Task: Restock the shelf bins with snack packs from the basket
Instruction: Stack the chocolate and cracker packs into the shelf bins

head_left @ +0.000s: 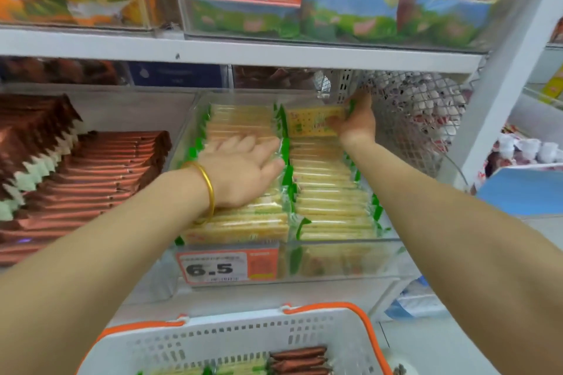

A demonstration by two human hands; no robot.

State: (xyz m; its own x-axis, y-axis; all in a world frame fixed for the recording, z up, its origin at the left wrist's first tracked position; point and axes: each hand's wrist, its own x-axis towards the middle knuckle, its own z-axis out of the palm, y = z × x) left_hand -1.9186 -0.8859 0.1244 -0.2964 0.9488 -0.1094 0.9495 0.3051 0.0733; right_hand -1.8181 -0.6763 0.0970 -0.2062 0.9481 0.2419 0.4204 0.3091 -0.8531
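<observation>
Single head view, looking forward and down, close over shelf bin [304, 249], basket [231, 335]

yellow-green packs [329, 201], orange-trim basket [362, 309]

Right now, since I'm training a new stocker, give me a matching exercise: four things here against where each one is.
Things:
1 left hand
2 right hand
3 basket
4 brown packs

Places:
A under the bin, lowest in view
B left of the bin
C flat on the left row
D holding a pack at the back of the right row

Pairs: 1-C, 2-D, 3-A, 4-B
</observation>
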